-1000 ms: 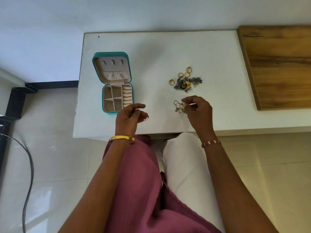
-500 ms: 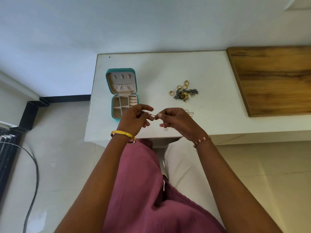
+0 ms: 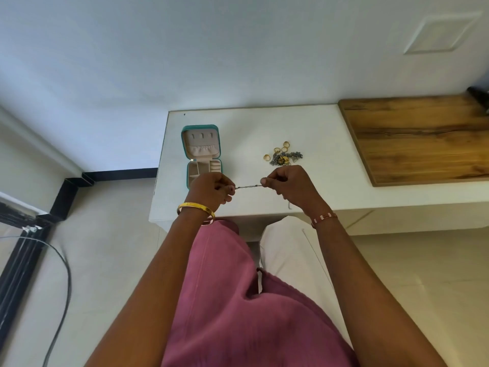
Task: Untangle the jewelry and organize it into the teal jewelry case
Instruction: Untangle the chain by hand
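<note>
Floor (image 3: pixel 105 247): pale tiles at the far left, with a dark cable (image 3: pixel 64 274) curving across.
Table (image 3: pixel 317 133): white top; left edge just past the case, near edge above the knees.
Teal jewelry case (image 3: pixel 202 154): open, lid laid back, near the table's left edge; bare strip of table between case and that edge; near end partly hidden by the left hand.
Left hand (image 3: pixel 209 190): fingers curled, pinching the left end of the chain; gold bangle (image 3: pixel 195 210) on the wrist, over the table's near edge.
Chain (image 3: pixel 248 186): thin, pulled straight between both hands, held above the table, right of the case.
Pile of jewelry (image 3: pixel 285 158): tangled grey and gold bits with gold rings (image 3: pixel 280 149) beside, lying on the table behind the right hand; wide bare table between pile and case.
Right hand (image 3: pixel 289 185): fingers curled, pinching the right end of the chain; beaded band (image 3: pixel 324 218) on the wrist.
Wooden board (image 3: pixel 418 139): on the table at the far right, well apart from the pile; bare white strip in front of the board.
</note>
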A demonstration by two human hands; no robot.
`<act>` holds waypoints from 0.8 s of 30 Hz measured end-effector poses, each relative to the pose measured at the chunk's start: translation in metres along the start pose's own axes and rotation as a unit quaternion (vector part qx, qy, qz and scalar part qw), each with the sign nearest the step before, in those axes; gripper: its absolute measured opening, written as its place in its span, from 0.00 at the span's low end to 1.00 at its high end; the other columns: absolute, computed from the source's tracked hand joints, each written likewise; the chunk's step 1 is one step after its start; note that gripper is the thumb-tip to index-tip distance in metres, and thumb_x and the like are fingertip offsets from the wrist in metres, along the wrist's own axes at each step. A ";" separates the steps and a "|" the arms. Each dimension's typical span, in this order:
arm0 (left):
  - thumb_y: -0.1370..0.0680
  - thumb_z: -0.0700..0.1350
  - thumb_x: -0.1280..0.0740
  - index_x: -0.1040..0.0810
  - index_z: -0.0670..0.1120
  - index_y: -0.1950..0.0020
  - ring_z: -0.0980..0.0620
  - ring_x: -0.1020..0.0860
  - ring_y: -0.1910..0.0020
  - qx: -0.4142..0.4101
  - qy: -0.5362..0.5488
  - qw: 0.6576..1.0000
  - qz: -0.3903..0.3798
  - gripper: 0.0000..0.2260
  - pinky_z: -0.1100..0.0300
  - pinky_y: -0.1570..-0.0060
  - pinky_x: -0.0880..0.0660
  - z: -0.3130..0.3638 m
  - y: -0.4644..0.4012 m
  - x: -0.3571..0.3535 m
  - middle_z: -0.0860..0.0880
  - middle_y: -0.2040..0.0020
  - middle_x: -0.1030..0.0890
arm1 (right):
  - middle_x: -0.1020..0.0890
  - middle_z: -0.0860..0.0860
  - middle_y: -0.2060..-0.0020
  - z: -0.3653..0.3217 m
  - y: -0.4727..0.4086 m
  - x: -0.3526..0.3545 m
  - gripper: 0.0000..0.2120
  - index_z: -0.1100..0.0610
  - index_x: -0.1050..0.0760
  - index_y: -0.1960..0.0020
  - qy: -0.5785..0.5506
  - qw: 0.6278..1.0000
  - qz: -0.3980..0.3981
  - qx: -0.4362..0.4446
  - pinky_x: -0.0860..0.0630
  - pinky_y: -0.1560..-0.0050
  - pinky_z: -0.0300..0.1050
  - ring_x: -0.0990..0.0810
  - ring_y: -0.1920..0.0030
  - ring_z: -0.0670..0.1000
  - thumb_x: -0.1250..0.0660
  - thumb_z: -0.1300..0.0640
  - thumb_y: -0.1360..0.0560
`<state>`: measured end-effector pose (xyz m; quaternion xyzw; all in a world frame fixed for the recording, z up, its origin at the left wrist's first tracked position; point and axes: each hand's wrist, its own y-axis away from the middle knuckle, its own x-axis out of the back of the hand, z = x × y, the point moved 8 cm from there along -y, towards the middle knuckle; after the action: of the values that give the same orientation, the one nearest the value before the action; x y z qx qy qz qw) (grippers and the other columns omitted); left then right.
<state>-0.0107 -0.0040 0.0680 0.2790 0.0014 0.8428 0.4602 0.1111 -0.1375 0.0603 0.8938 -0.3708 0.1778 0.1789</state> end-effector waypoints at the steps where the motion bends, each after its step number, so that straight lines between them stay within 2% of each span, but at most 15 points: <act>1: 0.24 0.34 0.38 0.25 0.41 0.56 0.61 0.24 0.74 0.001 0.008 1.000 0.011 0.05 0.74 0.71 0.28 0.000 0.003 0.003 0.49 0.66 0.23 | 0.28 0.51 0.75 -0.002 0.002 0.004 0.09 0.61 0.21 0.63 0.005 1.000 0.014 0.005 0.35 0.71 0.33 0.32 0.77 0.42 0.29 0.55 0.29; 4: 0.23 0.35 0.39 0.24 0.41 0.56 0.64 0.26 0.78 0.002 0.043 0.997 0.056 0.05 0.74 0.72 0.28 -0.001 0.011 0.016 0.49 0.68 0.23 | 0.28 0.55 0.73 -0.006 0.011 0.019 0.11 0.63 0.22 0.62 -0.020 0.999 0.035 0.006 0.37 0.71 0.33 0.33 0.76 0.43 0.29 0.54 0.29; 7: 0.23 0.37 0.38 0.22 0.42 0.54 0.61 0.25 0.77 0.002 0.063 0.992 0.113 0.05 0.73 0.72 0.28 -0.006 0.020 0.031 0.49 0.68 0.23 | 0.28 0.51 0.76 -0.006 0.020 0.028 0.11 0.65 0.21 0.60 -0.034 0.999 0.027 0.005 0.38 0.76 0.27 0.33 0.81 0.40 0.29 0.56 0.29; 10: 0.23 0.38 0.37 0.20 0.39 0.52 0.62 0.25 0.77 0.005 0.082 0.987 0.138 0.07 0.72 0.71 0.27 -0.007 0.025 0.038 0.49 0.69 0.22 | 0.28 0.50 0.76 -0.002 0.022 0.028 0.12 0.67 0.21 0.59 -0.017 0.999 0.029 0.007 0.37 0.73 0.28 0.33 0.78 0.41 0.27 0.57 0.30; 13: 0.23 0.37 0.38 0.20 0.40 0.52 0.63 0.26 0.78 -0.008 0.089 0.989 0.122 0.07 0.70 0.71 0.26 0.003 0.029 0.033 0.54 0.75 0.22 | 0.21 0.56 0.68 -0.007 0.024 0.021 0.08 0.65 0.20 0.59 -0.005 0.999 0.025 0.021 0.32 0.65 0.33 0.29 0.71 0.42 0.28 0.59 0.30; 15: 0.23 0.37 0.39 0.20 0.39 0.53 0.63 0.27 0.79 -0.020 0.070 0.992 0.100 0.08 0.70 0.71 0.27 0.013 0.032 0.025 0.52 0.74 0.22 | 0.18 0.55 0.61 -0.019 0.027 0.012 0.03 0.61 0.19 0.58 0.002 0.999 0.016 0.047 0.31 0.64 0.31 0.26 0.69 0.40 0.28 0.61 0.30; 17: 0.22 0.38 0.40 0.20 0.38 0.52 0.63 0.27 0.79 -0.039 0.033 0.996 0.072 0.09 0.71 0.72 0.29 0.026 0.036 0.016 0.49 0.71 0.24 | 0.18 0.52 0.58 -0.033 0.032 -0.004 0.06 0.60 0.19 0.53 0.010 0.998 -0.010 0.066 0.31 0.65 0.27 0.25 0.69 0.40 0.29 0.62 0.30; 19: 0.21 0.39 0.41 0.21 0.39 0.51 0.62 0.27 0.79 -0.057 -0.001 0.997 0.053 0.09 0.72 0.74 0.29 0.037 0.038 0.008 0.49 0.71 0.25 | 0.19 0.52 0.56 -0.044 0.036 -0.025 0.10 0.60 0.20 0.49 0.010 0.996 -0.051 0.072 0.30 0.64 0.29 0.24 0.66 0.42 0.29 0.62 0.30; 21: 0.22 0.40 0.40 0.23 0.39 0.50 0.57 0.28 0.77 -0.064 -0.012 0.996 0.056 0.08 0.69 0.73 0.30 0.045 0.041 0.007 0.49 0.72 0.26 | 0.18 0.53 0.57 -0.050 0.040 -0.038 0.09 0.61 0.20 0.49 -0.009 0.994 -0.074 0.074 0.29 0.62 0.32 0.24 0.65 0.43 0.29 0.62 0.29; 24: 0.22 0.41 0.40 0.23 0.38 0.49 0.52 0.30 0.74 -0.065 -0.003 0.996 0.063 0.09 0.63 0.70 0.30 0.048 0.044 0.012 0.49 0.72 0.27 | 0.20 0.50 0.67 -0.054 0.044 -0.041 0.06 0.64 0.19 0.53 -0.042 0.994 -0.073 0.067 0.29 0.60 0.36 0.26 0.66 0.45 0.30 0.63 0.29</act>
<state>-0.0275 -0.0323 0.1260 0.2507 -0.0727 0.8675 0.4235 0.0419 -0.1175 0.0969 0.9352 -0.2986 0.1515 0.1153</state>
